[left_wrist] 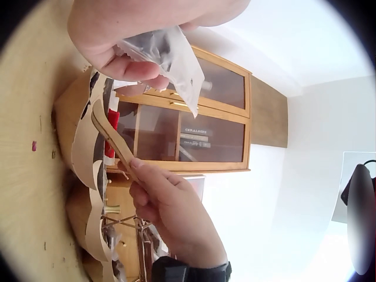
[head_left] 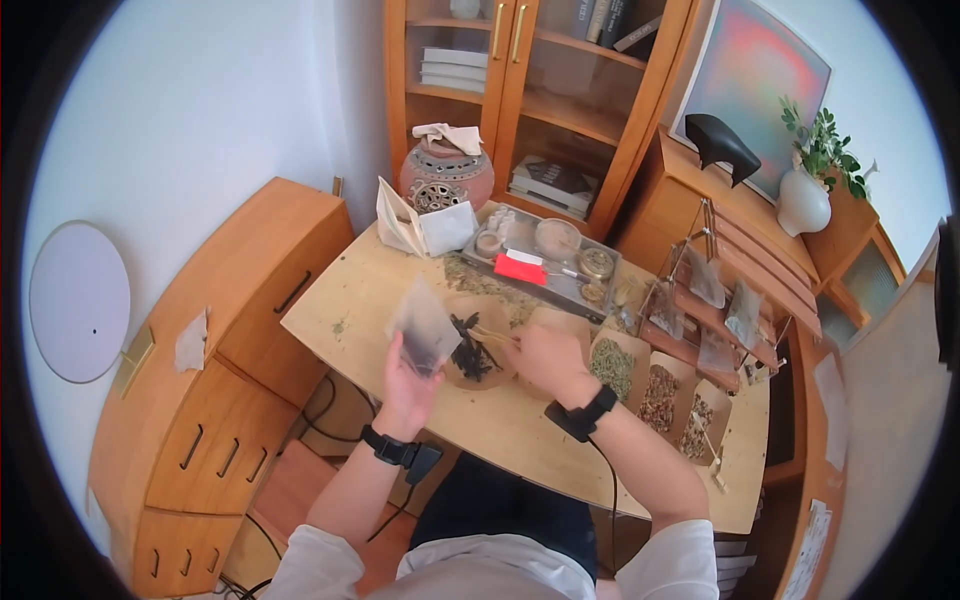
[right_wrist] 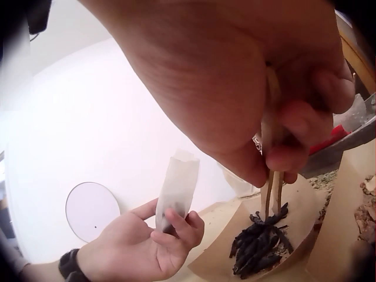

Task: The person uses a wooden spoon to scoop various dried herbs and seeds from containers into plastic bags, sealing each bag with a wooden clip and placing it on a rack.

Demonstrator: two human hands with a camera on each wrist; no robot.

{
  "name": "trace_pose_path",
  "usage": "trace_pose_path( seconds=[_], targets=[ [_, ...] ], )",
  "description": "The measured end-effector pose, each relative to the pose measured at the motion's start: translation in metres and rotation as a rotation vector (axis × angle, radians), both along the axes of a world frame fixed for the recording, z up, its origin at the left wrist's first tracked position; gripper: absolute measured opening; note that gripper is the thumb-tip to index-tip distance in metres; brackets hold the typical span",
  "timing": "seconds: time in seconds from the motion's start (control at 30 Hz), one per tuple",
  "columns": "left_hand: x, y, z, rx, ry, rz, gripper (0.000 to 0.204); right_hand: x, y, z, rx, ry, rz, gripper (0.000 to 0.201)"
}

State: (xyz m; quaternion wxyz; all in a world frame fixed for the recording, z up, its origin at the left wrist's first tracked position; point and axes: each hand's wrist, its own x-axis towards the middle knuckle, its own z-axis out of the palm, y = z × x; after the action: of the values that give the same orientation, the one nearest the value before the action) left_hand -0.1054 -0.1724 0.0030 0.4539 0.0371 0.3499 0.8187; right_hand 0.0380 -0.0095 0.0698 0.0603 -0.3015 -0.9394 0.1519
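Note:
My left hand (head_left: 408, 392) grips a translucent paper pouch (head_left: 425, 322) by its lower part and holds it upright; something dark shows inside the bottom. Between the fingers and thumb of my right hand (head_left: 553, 362) is a pair of wooden tweezers (right_wrist: 272, 191), pointing down. The tweezers' tips are right at a heap of dark dried strips (right_wrist: 258, 245) lying in a brown paper tray (right_wrist: 218, 255). In the left wrist view the tweezers (left_wrist: 114, 138) overlap the tray's curved rim. The pouch is beside this tray, on its left.
To the right stand paper trays of green dried herb (head_left: 612, 372) and brown bits (head_left: 658, 398). Behind are a metal tray (head_left: 572, 290) with jars and a red packet (head_left: 520, 268), a clay pot (head_left: 447, 182) and pale pouches (head_left: 450, 228). A wooden rack (head_left: 720, 312) holds small bags at right.

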Motion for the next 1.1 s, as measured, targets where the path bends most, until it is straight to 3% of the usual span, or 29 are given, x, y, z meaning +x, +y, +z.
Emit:
trace_pose_path(
  seconds=[0.43,0.57,0.7,0.8,0.9,1.1],
  targets=[
    [0.0,-0.002,0.009,-0.057,0.005,0.023,0.045,-0.026,0.008,-0.01,-0.03,-0.033,0.011,0.03],
    [0.001,0.0,0.011,-0.06,0.014,0.041,0.045,-0.007,0.025,-0.01,-0.065,0.191,0.002,0.027],
    [-0.002,0.0,0.007,-0.07,0.021,-0.005,0.047,0.01,0.031,0.026,-0.507,0.375,-0.007,0.027],
    [0.004,0.003,0.012,-0.058,0.026,-0.027,0.048,0.012,0.016,0.048,-0.588,0.422,-0.048,0.028],
    [0.01,0.008,0.016,-0.027,0.026,-0.046,0.049,0.01,0.007,0.047,-0.462,0.395,0.083,0.029],
    [0.013,0.007,0.014,0.024,0.011,-0.07,0.048,0.01,-0.02,0.064,-0.448,0.212,0.028,0.034]
  ],
)
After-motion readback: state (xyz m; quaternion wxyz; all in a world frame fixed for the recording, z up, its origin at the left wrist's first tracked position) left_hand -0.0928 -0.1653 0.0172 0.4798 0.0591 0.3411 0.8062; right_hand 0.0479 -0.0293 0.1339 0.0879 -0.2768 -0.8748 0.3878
